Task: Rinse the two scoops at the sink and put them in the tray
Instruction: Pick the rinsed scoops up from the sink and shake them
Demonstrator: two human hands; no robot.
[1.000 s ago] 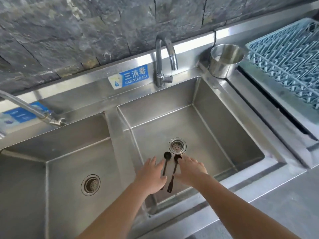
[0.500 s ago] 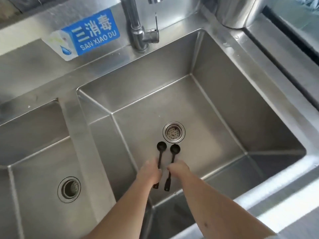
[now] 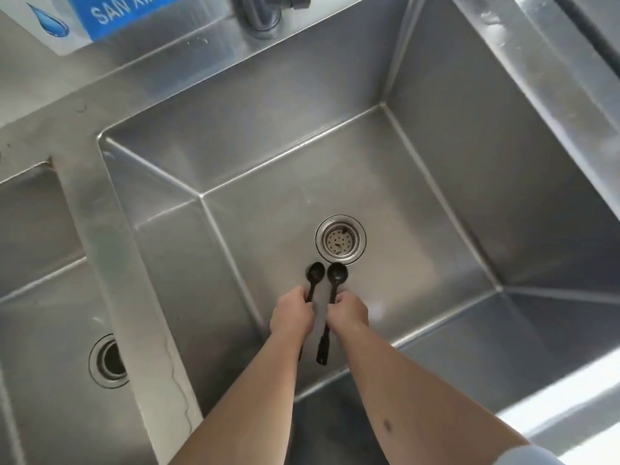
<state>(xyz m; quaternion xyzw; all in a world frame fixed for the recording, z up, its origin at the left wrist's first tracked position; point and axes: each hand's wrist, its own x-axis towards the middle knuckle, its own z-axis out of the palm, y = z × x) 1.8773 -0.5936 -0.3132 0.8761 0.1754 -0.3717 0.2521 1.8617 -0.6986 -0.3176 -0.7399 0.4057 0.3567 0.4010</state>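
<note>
Two black long-handled scoops lie side by side near the bottom of the right steel sink basin [image 3: 436, 182], bowls pointing toward the drain [image 3: 340, 239]. My left hand [image 3: 291, 314] is closed around the handle of the left scoop [image 3: 314, 274]. My right hand [image 3: 349, 313] is closed around the handle of the right scoop [image 3: 336, 275], whose handle end sticks out below the hand. Whether the scoops still touch the basin floor cannot be told. The tray is out of view.
The faucet base [image 3: 265, 11] stands on the back ledge, beside a blue sign [image 3: 110, 11]. A second basin with its own drain [image 3: 109, 360] lies to the left, past a steel divider [image 3: 110, 263]. No water is running.
The camera has dipped closer to the basin. Both hands went from flat and open over the scoops to closed around their handles.
</note>
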